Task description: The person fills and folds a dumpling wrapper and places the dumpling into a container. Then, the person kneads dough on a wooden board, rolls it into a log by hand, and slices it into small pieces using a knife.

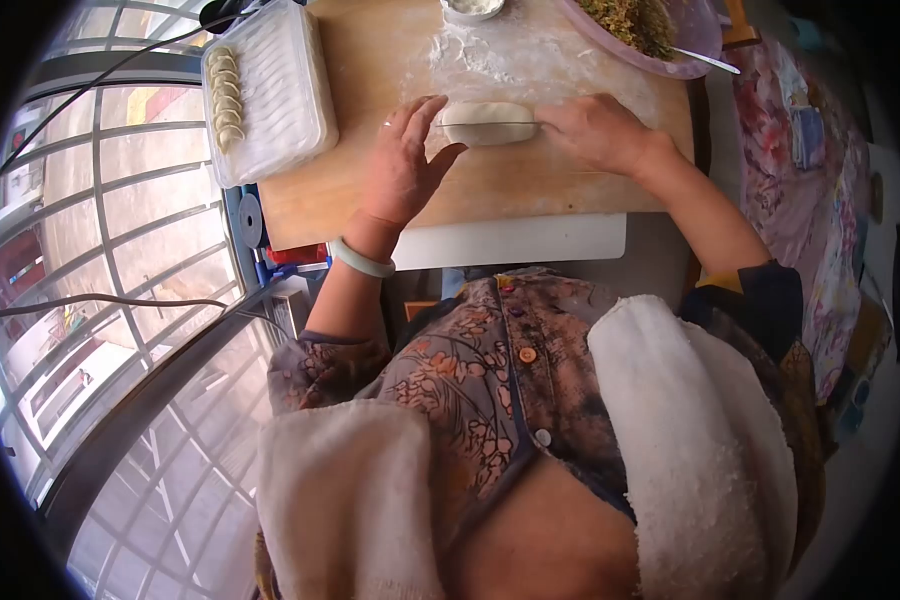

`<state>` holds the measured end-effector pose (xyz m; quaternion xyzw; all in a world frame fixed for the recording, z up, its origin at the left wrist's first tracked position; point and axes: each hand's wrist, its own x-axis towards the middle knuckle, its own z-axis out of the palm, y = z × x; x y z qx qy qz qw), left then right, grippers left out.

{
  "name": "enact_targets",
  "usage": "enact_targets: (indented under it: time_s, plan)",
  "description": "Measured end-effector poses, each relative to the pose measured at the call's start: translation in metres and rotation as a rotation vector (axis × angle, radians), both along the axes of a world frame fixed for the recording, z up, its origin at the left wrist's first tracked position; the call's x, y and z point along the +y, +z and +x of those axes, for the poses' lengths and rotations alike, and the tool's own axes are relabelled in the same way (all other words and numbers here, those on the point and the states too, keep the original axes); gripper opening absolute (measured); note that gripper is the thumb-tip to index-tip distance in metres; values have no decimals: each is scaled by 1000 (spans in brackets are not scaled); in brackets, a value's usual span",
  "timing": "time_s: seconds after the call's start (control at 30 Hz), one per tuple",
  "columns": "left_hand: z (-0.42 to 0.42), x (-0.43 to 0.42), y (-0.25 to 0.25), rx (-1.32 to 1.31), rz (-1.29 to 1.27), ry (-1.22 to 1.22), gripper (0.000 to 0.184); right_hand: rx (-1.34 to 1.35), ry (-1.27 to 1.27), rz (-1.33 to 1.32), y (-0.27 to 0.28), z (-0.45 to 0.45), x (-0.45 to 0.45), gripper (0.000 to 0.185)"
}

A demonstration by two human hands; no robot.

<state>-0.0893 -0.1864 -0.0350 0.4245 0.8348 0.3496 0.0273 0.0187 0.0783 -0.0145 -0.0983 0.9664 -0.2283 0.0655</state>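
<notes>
A pale, oblong piece of dough [488, 112] lies on the floured wooden board [560, 190]. Along its length runs a thin dark line, which looks like a knife [510, 123] seen edge-on. My right hand [600, 132] is closed at the right end of that blade; the handle is hidden under the fingers. At the dough's left end is my left hand [402, 160], its thumb and fingers apart, close to the blade's tip. I cannot tell whether the left fingertips touch the dough.
A clear plastic tray [315, 110] at the left holds a column of dumplings [227, 100]. Loose flour [480, 60] and a small flour bowl [472, 8] are at the back. A pink basin [705, 40] of chopped filling, with a metal spoon [705, 60], stands back right.
</notes>
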Motion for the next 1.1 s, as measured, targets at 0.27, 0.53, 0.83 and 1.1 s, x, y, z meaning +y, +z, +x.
enact_targets:
  time_s: [0.27,0.53,0.83,1.1]
  plan:
    - [-5,19,1,60,-89,-123,53,-19,16,47,7,-1,-4,12]
    - [-8,37,-20,69,-210,-177,20,-122,7,103,13,-15,-12,15]
    - [-22,36,-36,-12,-221,-204,12,-225,37,120,14,-29,-16,17]
    - [-18,40,-46,40,-208,-189,10,-235,31,167,-3,-29,-11,16]
